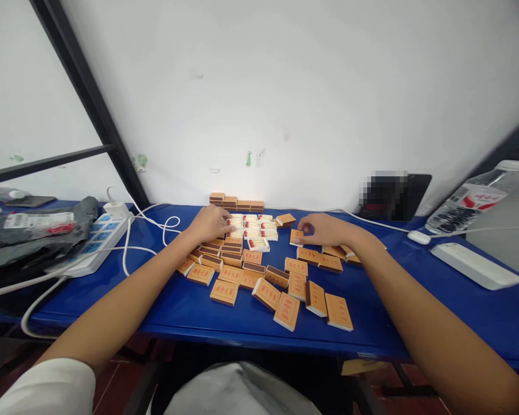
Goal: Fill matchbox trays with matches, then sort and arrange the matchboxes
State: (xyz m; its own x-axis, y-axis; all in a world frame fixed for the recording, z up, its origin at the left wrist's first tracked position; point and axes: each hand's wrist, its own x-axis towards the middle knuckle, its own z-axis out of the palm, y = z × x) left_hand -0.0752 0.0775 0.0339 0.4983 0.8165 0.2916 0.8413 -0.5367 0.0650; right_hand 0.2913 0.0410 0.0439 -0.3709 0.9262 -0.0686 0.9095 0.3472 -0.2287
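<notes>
1. head view, just right of the frame's center: our right hand (322, 229) has its grip closed around a matchbox (296, 237).
2. head view, left of center: our left hand (210, 223) is at the open match trays (251, 233); we cannot tell its grip.
3. lower center: loose matchboxes (252, 279) cover our blue surface (164, 311).

The single view looks from the wearer's head, forward and down across the blue table (173, 305) to the white wall (259, 86) at twelve o'clock. It sits close: the left forearm (130, 300) and right forearm (424, 300) enter large at eight and four.
</notes>
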